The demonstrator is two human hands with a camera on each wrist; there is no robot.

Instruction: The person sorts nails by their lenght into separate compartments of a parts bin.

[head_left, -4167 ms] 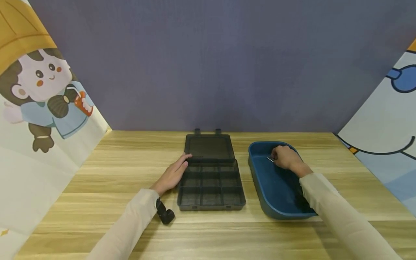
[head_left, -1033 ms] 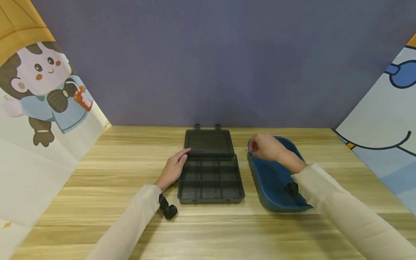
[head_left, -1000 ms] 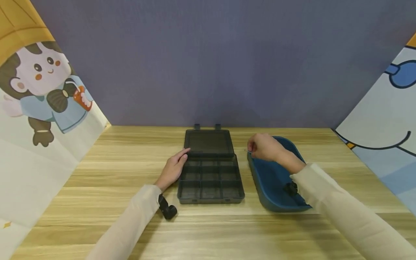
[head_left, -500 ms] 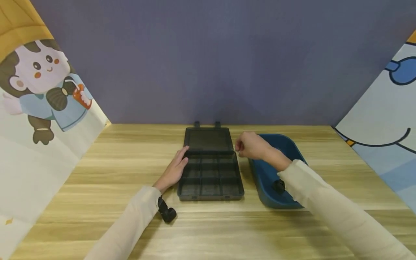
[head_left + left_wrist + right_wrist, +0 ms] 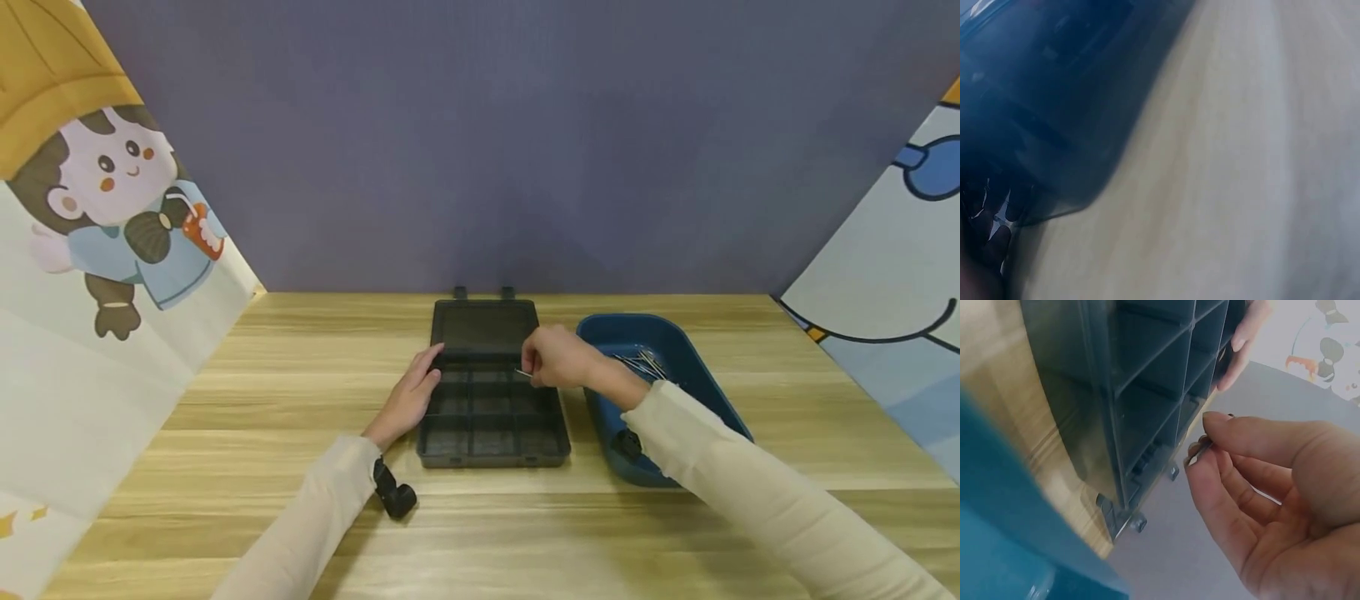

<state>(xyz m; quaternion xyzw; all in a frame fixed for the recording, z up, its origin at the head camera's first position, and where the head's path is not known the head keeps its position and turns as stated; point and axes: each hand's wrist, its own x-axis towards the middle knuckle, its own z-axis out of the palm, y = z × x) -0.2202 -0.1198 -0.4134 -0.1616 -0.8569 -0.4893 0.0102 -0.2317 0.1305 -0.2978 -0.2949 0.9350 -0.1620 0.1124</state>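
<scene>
An open dark translucent divided box (image 5: pixel 495 461) lies in the middle of the table, its lid (image 5: pixel 486 325) folded back toward the wall. My left hand (image 5: pixel 408 398) rests along its left side, fingers fairly straight at the lid hinge. Between thumb and forefinger my right hand (image 5: pixel 558 358) pinches a thin nail-like metal piece (image 5: pixel 1200 449), over the back right compartment. The right wrist view shows the other fingers loosely curled. To the right, a blue bin (image 5: pixel 697 379) holds several thin metal pieces (image 5: pixel 643 362). The left wrist view is blurred, mostly box wall and table.
A black wrist camera (image 5: pixel 397 500) sits at the left wrist, another (image 5: pixel 628 444) at the right wrist, over the bin. Behind the table (image 5: pixel 465 533) stands a grey-purple wall (image 5: pixel 480 150). Printed cartoon panels flank both sides.
My right hand has moved left from the blue bin to over the divided box, carrying the thin metal piece. Metal pieces in the bin have come into view. My left hand stays at the box.
</scene>
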